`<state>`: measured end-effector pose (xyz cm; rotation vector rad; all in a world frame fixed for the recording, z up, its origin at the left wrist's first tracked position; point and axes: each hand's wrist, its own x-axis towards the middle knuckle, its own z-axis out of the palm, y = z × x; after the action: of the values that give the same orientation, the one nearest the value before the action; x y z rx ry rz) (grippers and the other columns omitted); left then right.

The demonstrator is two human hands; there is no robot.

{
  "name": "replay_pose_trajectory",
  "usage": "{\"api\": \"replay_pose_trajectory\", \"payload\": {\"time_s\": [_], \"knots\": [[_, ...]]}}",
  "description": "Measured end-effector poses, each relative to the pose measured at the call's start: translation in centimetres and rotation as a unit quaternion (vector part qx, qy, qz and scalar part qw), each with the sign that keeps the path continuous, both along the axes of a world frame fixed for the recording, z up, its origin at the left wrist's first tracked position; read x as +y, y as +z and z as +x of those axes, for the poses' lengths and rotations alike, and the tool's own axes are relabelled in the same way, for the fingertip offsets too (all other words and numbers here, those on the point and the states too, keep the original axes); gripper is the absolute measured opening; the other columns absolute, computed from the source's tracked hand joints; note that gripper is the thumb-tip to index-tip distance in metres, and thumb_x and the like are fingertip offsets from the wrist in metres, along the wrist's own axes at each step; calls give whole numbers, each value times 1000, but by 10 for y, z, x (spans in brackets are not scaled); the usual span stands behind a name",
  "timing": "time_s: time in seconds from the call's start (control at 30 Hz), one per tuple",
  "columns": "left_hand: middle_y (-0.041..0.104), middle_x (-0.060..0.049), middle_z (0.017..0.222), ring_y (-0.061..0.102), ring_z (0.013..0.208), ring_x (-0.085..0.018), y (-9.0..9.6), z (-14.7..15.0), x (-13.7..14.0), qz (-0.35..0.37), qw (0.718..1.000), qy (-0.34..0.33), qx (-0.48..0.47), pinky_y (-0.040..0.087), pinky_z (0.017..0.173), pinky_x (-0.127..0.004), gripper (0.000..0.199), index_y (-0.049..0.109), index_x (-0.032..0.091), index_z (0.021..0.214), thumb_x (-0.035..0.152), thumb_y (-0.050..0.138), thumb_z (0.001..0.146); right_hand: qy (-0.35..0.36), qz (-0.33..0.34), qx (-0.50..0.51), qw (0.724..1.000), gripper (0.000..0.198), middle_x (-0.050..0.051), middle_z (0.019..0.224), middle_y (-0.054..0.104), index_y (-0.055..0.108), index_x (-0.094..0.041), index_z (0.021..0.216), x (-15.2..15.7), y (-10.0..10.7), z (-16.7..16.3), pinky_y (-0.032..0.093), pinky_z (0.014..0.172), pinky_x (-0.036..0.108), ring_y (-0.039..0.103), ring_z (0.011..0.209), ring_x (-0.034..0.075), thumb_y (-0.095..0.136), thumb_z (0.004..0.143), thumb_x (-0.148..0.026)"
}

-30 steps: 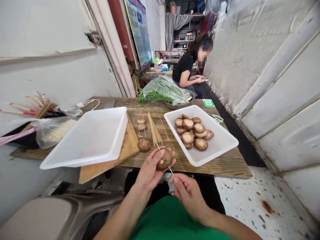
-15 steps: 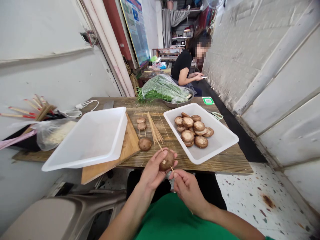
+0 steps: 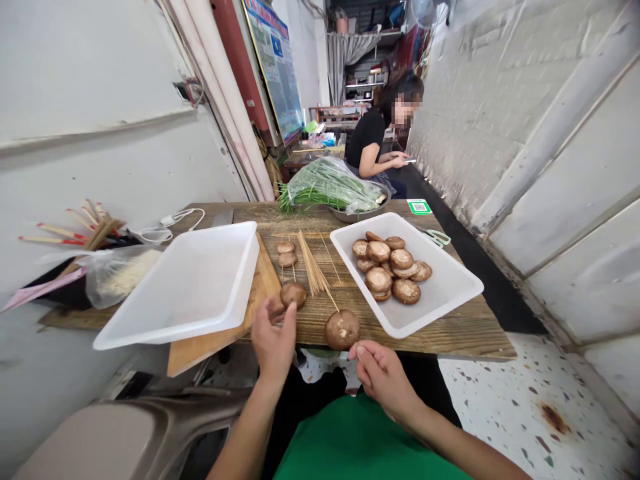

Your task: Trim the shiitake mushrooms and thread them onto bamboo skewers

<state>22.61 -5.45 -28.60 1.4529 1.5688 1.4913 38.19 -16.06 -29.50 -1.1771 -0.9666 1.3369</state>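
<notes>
My right hand (image 3: 384, 375) pinches the near end of a skewer that runs through a brown mushroom (image 3: 343, 329). The skewer's tip (image 3: 334, 301) sticks out beyond the cap, over the table's front edge. My left hand (image 3: 274, 337) is empty, fingers apart, its fingertips by another brown mushroom (image 3: 293, 295). That mushroom lies on the table near skewers bearing smaller mushroom pieces (image 3: 287, 253). A fan of bamboo skewers (image 3: 313, 263) lies between them and a white tray (image 3: 443, 300), where several mushrooms (image 3: 393, 267) are heaped.
On the left, another white tray (image 3: 175, 287) rests over a wooden board (image 3: 200, 353). Bagged green stalks (image 3: 333, 187) fill a bowl at the back. Green-handled scissors (image 3: 439, 237) lie behind the right tray. A person (image 3: 373, 137) sits beyond, holding a phone.
My left hand has let go of the skewered mushroom and moved left towards the mushroom on the table. My right hand still holds the skewer, now with the mushroom further forward.
</notes>
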Motion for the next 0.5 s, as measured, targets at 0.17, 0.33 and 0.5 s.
{"api": "replay_pose_trajectory", "payload": {"time_s": [0.17, 0.33, 0.5], "knots": [[31, -21, 137, 26, 124, -41, -1, -16, 27, -29, 934, 60, 351, 24, 96, -57, 65, 47, 13, 123, 54, 52, 73, 19, -6, 21, 1000, 36, -11, 40, 34, 51, -15, 77, 3, -1, -2, 14, 32, 16, 20, 31, 3, 47, 82, -50], [32, -21, 136, 26, 125, -39, -13, -4, 40, -53, 927, 55, 367, 24, 96, -54, 54, 53, 15, 112, 50, 57, 71, 25, -15, 34, 999, 37, -12, 40, 34, 50, -16, 77, 1, -3, -1, 13, 32, 17, 20, 31, 3, 48, 81, -53], [53, -14, 115, 43, 114, -33, -22, 9, 35, -11, 969, 23, 247, 26, 98, -51, 53, 48, 17, 109, 33, 70, 63, 24, -13, 26, 999, 38, -11, 39, 34, 49, -16, 77, -1, -6, 2, 14, 33, 17, 20, 32, 3, 47, 81, -54]]}}
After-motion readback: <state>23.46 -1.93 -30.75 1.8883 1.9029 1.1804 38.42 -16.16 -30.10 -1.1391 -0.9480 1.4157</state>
